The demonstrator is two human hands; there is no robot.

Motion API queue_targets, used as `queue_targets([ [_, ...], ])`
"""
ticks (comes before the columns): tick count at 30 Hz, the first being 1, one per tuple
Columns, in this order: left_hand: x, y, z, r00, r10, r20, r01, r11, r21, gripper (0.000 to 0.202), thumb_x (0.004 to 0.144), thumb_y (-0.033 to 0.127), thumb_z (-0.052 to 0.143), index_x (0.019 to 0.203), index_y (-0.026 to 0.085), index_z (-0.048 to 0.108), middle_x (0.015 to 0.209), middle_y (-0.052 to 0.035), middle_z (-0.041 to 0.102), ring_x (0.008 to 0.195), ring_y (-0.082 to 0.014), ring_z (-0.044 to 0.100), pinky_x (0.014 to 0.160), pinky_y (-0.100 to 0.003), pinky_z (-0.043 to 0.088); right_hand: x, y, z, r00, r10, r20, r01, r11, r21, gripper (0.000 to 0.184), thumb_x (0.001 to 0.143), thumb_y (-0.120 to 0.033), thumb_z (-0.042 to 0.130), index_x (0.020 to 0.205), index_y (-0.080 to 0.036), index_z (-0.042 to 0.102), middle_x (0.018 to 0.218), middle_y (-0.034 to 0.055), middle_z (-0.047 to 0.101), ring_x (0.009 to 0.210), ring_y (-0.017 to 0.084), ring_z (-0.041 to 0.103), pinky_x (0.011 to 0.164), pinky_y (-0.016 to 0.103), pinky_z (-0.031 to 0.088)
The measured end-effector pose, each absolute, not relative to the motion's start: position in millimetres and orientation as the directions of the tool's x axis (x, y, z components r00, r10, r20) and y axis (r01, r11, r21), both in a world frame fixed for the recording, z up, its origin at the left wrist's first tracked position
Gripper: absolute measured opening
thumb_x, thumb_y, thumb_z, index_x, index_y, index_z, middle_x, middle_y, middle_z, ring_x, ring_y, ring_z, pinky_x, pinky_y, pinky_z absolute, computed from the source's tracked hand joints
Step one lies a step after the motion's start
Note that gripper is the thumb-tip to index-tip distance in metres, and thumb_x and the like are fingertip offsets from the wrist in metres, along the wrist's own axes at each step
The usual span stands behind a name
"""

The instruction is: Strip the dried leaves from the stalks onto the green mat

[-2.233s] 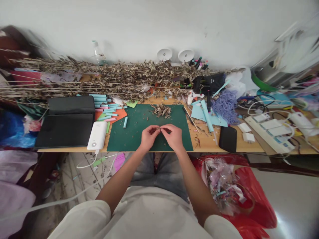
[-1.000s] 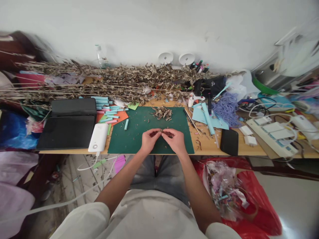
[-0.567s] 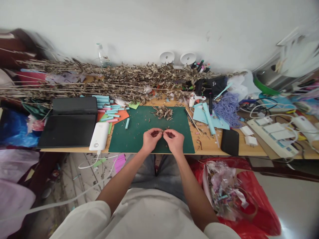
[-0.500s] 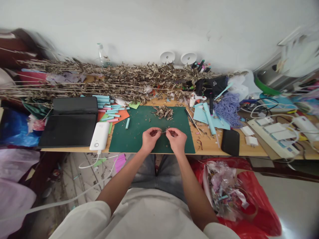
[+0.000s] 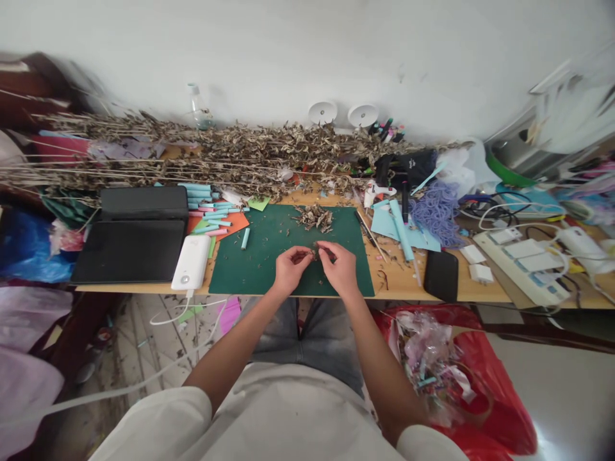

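Observation:
Both my hands hover over the near half of a dark green cutting mat [image 5: 269, 256]. My left hand [image 5: 289, 270] and my right hand [image 5: 340, 266] are closed in pinches around a small dried sprig [image 5: 314, 253] held between their fingertips. A little heap of dried leaf bits [image 5: 314, 218] lies at the far edge of the mat. Behind it, a long bundle of dried leafy branches [image 5: 216, 153] stretches across the back of the table.
Left of the mat lie a white power bank [image 5: 191, 261], a black tablet case [image 5: 129, 246] and rolled paper tubes [image 5: 209, 214]. To the right are a black phone [image 5: 439, 275], a power strip [image 5: 526, 262], purple cord [image 5: 437, 208] and a red bag [image 5: 461, 378] below the table.
My hands stay together over the mat, working the sprig with small finger movements; the right hand has shifted slightly closer to the left. Nothing else on the table moved.

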State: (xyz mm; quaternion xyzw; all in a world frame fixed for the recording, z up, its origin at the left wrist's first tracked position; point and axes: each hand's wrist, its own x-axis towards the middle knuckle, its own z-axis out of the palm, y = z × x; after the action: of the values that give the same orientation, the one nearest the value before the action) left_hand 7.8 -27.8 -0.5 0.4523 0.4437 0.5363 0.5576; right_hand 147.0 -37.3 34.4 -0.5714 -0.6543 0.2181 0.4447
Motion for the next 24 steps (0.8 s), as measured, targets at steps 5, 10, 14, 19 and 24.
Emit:
queue_targets([
  [5, 7.2, -29.3, 1.0, 0.034, 0.999, -0.004, -0.093, 0.008, 0.996, 0.023, 0.073, 0.034, 0.072, 0.088, 0.016, 0.073, 0.087, -0.0064, 0.074, 0.078, -0.0181, 0.068, 0.078, -0.033, 0.054, 146.4, -39.8, 39.2, -0.018, 0.952, 0.306, 0.545, 0.266, -0.795, 0.017, 0.084, -0.028, 0.059, 0.09, -0.021, 0.073, 0.09, 0.0051, 0.072, 0.075, 0.018, 0.066, 0.072, 0.029, 0.055],
  [10, 8.4, -28.4, -1.9, 0.032, 0.999, -0.017, -0.109, 0.02, 0.994, 0.024, 0.07, 0.033, 0.074, 0.086, 0.015, 0.072, 0.083, -0.0056, 0.073, 0.072, -0.0166, 0.067, 0.072, -0.03, 0.054, 144.6, -38.0, 38.3, -0.008, 0.94, 0.342, 0.592, 0.28, -0.756, 0.017, 0.083, -0.023, 0.056, 0.081, -0.02, 0.072, 0.078, 0.0042, 0.071, 0.068, 0.017, 0.064, 0.068, 0.028, 0.052],
  [14, 8.3, -27.8, -1.9, 0.0, 0.999, -0.041, -0.172, 0.04, 0.984, 0.024, 0.068, 0.032, 0.075, 0.083, 0.015, 0.071, 0.082, -0.0055, 0.073, 0.072, -0.0157, 0.067, 0.073, -0.03, 0.054, 145.0, -37.7, 35.5, 0.121, 0.938, 0.325, 0.531, 0.215, -0.819, 0.016, 0.081, -0.026, 0.057, 0.081, -0.02, 0.071, 0.078, 0.0043, 0.071, 0.067, 0.017, 0.064, 0.067, 0.028, 0.053],
  [19, 6.6, -27.9, 0.9, 0.005, 0.999, -0.036, -0.171, 0.037, 0.985, 0.024, 0.069, 0.033, 0.074, 0.086, 0.015, 0.072, 0.084, -0.0064, 0.073, 0.077, -0.0175, 0.067, 0.08, -0.034, 0.054, 147.6, -36.7, 33.7, 0.028, 0.965, 0.26, 0.446, 0.22, -0.867, 0.016, 0.08, -0.03, 0.061, 0.083, -0.02, 0.073, 0.084, 0.0045, 0.073, 0.073, 0.018, 0.067, 0.069, 0.028, 0.055],
  [24, 7.7, -28.3, -0.4, 0.035, 0.999, -0.015, -0.107, 0.019, 0.994, 0.022, 0.07, 0.032, 0.073, 0.084, 0.015, 0.071, 0.081, -0.0056, 0.072, 0.072, -0.016, 0.066, 0.073, -0.03, 0.054, 146.1, -37.0, 34.0, 0.021, 0.96, 0.278, 0.502, 0.231, -0.834, 0.013, 0.078, -0.025, 0.06, 0.079, -0.02, 0.072, 0.076, 0.0029, 0.072, 0.066, 0.017, 0.065, 0.065, 0.027, 0.052],
])
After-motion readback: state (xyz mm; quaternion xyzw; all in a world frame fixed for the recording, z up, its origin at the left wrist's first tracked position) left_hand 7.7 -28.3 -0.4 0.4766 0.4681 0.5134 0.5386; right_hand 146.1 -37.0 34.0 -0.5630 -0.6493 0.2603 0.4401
